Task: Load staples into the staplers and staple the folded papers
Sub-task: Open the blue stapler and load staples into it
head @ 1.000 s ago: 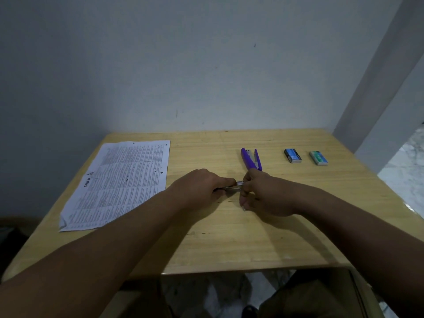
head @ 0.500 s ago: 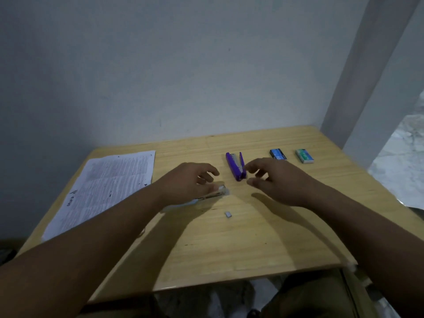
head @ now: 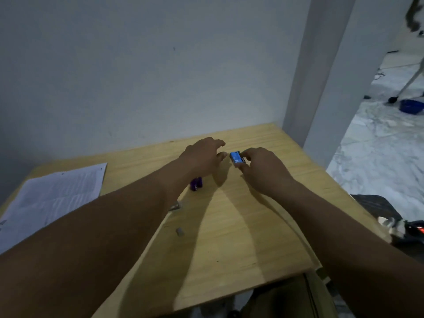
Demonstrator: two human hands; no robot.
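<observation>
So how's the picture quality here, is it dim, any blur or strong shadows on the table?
Head view: dim overall; brighter marble floor at right. Both forearms cast long dark shadows across the pale wooden table. Printed white paper sheet is smeared by motion blur. Straight edges bow slightly, suggesting wide-angle distortion.

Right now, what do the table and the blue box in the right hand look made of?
Table: light wood or wood-look laminate, matte, with visible grain lines. Blue staple box: probably printed cardboard, slightly glossy, pinched by the right hand; too blurred to be sure.
</observation>
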